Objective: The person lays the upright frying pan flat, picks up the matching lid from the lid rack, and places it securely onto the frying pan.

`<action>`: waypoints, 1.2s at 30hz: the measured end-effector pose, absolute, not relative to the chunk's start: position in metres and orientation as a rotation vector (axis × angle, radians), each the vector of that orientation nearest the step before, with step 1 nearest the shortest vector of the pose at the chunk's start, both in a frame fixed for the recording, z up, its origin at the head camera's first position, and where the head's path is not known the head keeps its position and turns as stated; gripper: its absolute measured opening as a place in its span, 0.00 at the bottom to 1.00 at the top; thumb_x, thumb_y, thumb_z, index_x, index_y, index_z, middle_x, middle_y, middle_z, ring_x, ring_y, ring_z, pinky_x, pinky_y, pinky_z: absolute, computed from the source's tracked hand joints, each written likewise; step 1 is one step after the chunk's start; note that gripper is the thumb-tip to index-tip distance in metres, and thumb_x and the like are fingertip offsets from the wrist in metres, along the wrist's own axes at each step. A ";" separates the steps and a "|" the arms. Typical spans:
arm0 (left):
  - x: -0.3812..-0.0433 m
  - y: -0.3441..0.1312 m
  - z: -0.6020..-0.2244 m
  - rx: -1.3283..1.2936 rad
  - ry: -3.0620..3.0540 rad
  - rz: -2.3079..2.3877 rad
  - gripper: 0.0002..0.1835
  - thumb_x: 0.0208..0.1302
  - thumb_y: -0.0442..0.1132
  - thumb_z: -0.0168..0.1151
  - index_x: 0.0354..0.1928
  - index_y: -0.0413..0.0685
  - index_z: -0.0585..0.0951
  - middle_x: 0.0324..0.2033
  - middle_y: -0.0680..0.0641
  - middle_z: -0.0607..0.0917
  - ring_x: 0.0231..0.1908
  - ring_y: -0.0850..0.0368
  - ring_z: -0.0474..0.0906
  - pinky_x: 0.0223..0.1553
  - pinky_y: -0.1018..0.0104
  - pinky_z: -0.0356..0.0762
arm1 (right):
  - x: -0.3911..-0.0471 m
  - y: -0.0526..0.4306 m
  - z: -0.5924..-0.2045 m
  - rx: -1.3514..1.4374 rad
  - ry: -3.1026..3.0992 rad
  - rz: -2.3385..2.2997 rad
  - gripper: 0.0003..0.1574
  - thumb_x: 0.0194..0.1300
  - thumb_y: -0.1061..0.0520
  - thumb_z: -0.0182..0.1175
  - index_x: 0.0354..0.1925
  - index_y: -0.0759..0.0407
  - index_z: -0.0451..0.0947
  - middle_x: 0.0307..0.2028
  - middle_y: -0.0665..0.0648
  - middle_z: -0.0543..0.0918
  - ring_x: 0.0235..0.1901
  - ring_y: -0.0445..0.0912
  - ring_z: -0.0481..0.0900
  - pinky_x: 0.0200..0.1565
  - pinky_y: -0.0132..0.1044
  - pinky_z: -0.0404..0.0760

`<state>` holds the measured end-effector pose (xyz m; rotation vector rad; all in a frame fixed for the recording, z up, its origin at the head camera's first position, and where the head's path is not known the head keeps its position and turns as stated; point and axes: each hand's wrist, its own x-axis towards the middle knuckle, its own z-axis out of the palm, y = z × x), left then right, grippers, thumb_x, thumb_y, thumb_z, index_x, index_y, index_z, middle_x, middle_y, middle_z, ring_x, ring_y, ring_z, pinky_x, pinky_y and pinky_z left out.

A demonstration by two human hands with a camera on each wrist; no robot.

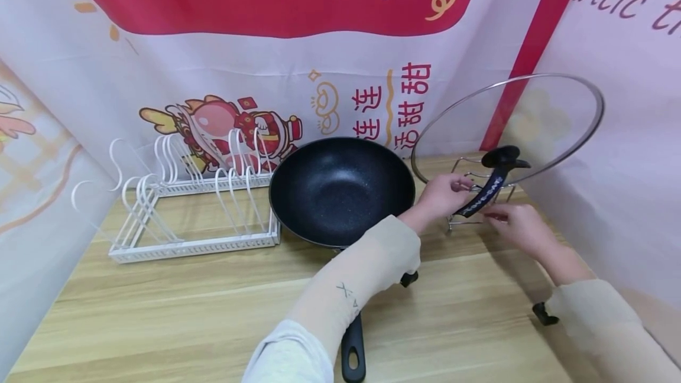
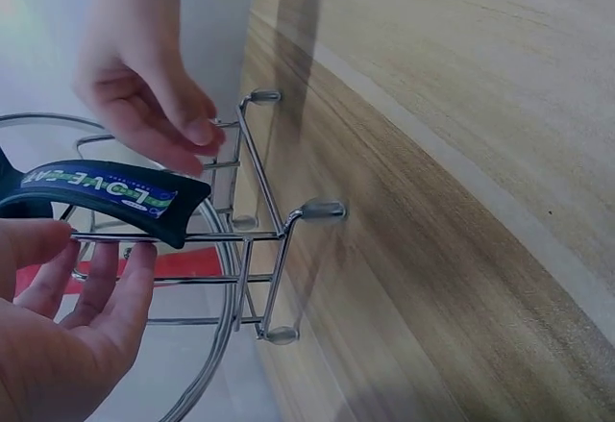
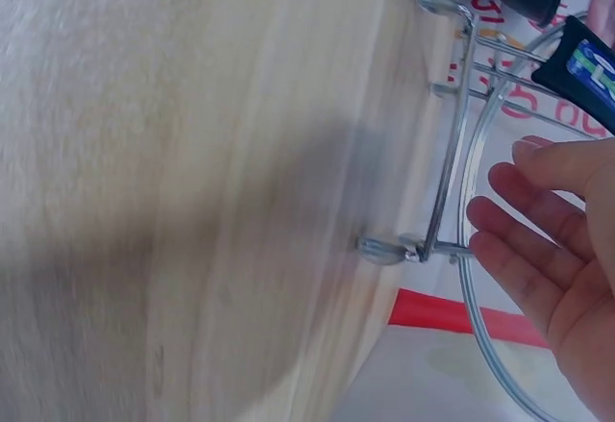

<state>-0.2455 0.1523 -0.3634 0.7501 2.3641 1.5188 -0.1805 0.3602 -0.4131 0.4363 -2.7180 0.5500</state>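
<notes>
A glass lid with a metal rim (image 1: 600,105) and a black handle (image 1: 489,191) leans upright in a small wire lid rack (image 2: 259,158) on the tabletop. My left hand (image 1: 441,197) holds a top wire of the rack, thumb on one side and fingers curled beneath it, close by the handle. On the rack's other side is my right hand (image 1: 524,230), its fingers loosely bent and nothing gripped between them. In the right wrist view, fingertips (image 3: 485,244) of that hand are right at the end of a rack wire.
A black wok (image 1: 340,188) stands left of the lid rack, its long handle (image 1: 353,350) pointing toward me under my left forearm. Farther left is a white rack (image 1: 197,250) with upright wire dividers. Printed curtains (image 1: 239,55) hang behind the wooden table (image 1: 159,312).
</notes>
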 end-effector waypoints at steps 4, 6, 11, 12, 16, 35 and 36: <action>-0.246 0.154 -0.365 0.725 2.367 1.523 0.11 0.71 0.35 0.63 0.51 0.45 0.87 0.41 0.50 0.88 0.41 0.64 0.80 0.40 0.77 0.74 | -0.177 0.363 -0.409 0.421 -2.660 0.576 0.08 0.61 0.69 0.68 0.41 0.67 0.88 0.37 0.66 0.89 0.33 0.59 0.88 0.36 0.51 0.87; -0.247 0.155 -0.366 0.710 2.358 1.532 0.11 0.71 0.36 0.63 0.51 0.45 0.87 0.42 0.51 0.88 0.41 0.65 0.80 0.41 0.77 0.74 | -0.175 0.364 -0.406 0.400 -2.619 0.588 0.08 0.60 0.69 0.69 0.41 0.67 0.88 0.36 0.66 0.89 0.30 0.55 0.88 0.34 0.40 0.87; -0.247 0.158 -0.368 0.677 2.338 1.540 0.11 0.71 0.38 0.64 0.51 0.45 0.87 0.42 0.53 0.88 0.41 0.66 0.79 0.42 0.77 0.74 | -0.172 0.363 -0.398 0.338 -2.507 0.577 0.09 0.58 0.70 0.70 0.39 0.66 0.89 0.35 0.65 0.89 0.29 0.47 0.86 0.34 0.14 0.74; -0.247 0.158 -0.368 0.673 2.342 1.534 0.10 0.72 0.38 0.64 0.50 0.45 0.88 0.42 0.53 0.88 0.41 0.66 0.79 0.42 0.77 0.74 | -0.172 0.363 -0.396 0.321 -2.488 0.577 0.08 0.58 0.69 0.70 0.39 0.66 0.89 0.35 0.65 0.89 0.29 0.42 0.85 0.35 0.12 0.72; -0.247 0.160 -0.366 0.671 2.366 1.530 0.09 0.72 0.38 0.64 0.49 0.46 0.88 0.41 0.54 0.88 0.41 0.66 0.79 0.43 0.77 0.74 | -0.171 0.360 -0.390 0.226 -2.414 0.659 0.07 0.62 0.68 0.68 0.40 0.67 0.87 0.35 0.67 0.88 0.31 0.19 0.75 0.37 0.09 0.68; -0.248 0.166 -0.366 0.720 2.428 1.583 0.07 0.72 0.35 0.63 0.46 0.46 0.89 0.40 0.54 0.88 0.38 0.69 0.79 0.40 0.81 0.73 | -0.176 0.325 -0.378 -0.187 -2.350 1.337 0.38 0.73 0.48 0.64 0.68 0.71 0.66 0.34 0.36 0.79 0.26 0.30 0.83 0.32 0.22 0.82; -0.249 0.166 -0.366 0.723 2.427 1.585 0.07 0.72 0.35 0.63 0.46 0.46 0.89 0.39 0.54 0.88 0.38 0.68 0.79 0.39 0.80 0.73 | -0.176 0.323 -0.378 -0.188 -2.340 1.357 0.39 0.73 0.49 0.64 0.69 0.71 0.65 0.34 0.37 0.79 0.27 0.31 0.84 0.32 0.23 0.82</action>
